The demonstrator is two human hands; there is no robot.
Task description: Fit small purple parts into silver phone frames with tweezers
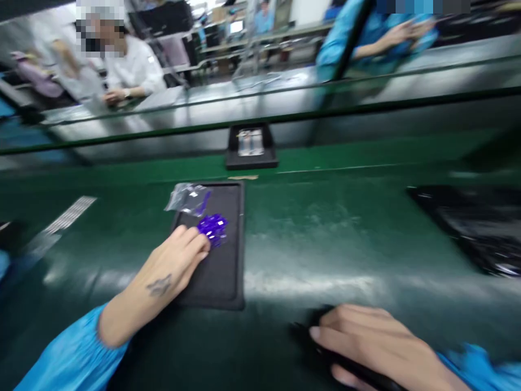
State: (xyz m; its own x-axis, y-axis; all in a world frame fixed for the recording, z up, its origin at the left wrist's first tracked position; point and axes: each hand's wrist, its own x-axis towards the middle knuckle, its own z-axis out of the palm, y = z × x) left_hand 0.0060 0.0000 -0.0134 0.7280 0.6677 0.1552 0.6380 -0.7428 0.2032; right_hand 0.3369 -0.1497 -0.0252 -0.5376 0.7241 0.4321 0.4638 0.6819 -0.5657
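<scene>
My left hand [179,258] is over the left side of a shallow black tray [220,288], its fingers curled together at the edge of a pile of shiny purple pieces [213,227]. Whatever the fingertips pinch, if anything, is hidden. At the tray's far left corner lies a clear plastic bag [187,199] with some purple inside. My right hand [366,336], blurred, rests low on the right with its fingers closed around a long dark object [345,363]. Blur hides the exact kind of that object.
Behind the tray stands a smaller black tray [252,161] with small clear packets. A dark glossy tray [468,228] of black parts sits at the right. A pale strip [73,214] lies at the left. Across the green bench [309,217], people work beyond a glass divider.
</scene>
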